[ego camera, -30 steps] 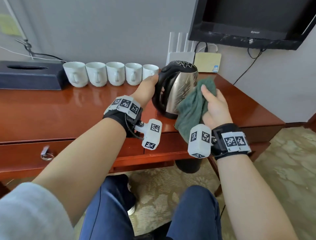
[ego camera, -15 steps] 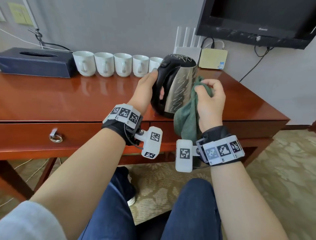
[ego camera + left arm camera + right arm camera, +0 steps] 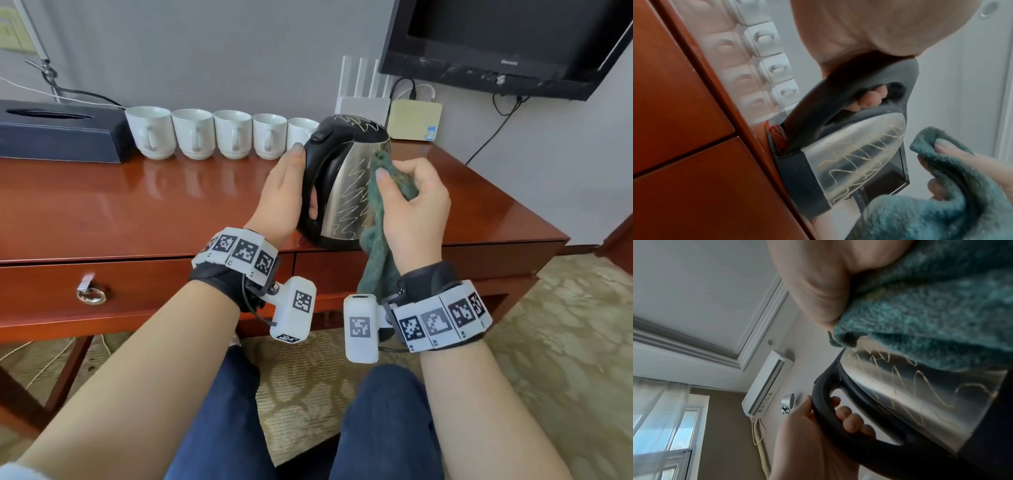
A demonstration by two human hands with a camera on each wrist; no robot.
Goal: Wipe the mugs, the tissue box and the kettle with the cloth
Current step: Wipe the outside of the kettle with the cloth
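A steel kettle [image 3: 346,192] with a black handle and squiggly pale marks on its side is tilted on the wooden desk [image 3: 137,212] near its front edge. My left hand [image 3: 291,195] grips the kettle's handle [image 3: 838,97], fingers curled through it [image 3: 849,418]. My right hand [image 3: 411,205] holds a bunched green cloth [image 3: 380,253] against the kettle's right side [image 3: 920,313]; the cloth's tail hangs below the desk edge. Several white mugs [image 3: 195,133] stand in a row at the back. A dark tissue box [image 3: 58,130] lies at the back left.
A router [image 3: 363,99] and a small yellowish box [image 3: 414,120] stand behind the kettle, under a wall-mounted television [image 3: 507,44]. The desk has a drawer with a ring pull [image 3: 90,294]. My knees [image 3: 376,411] are below the desk edge, over patterned carpet.
My right hand has turned and bunched the cloth, moving from the kettle's lower right side up to its upper side. The kettle stays tilted in my left hand. The head view has shifted.
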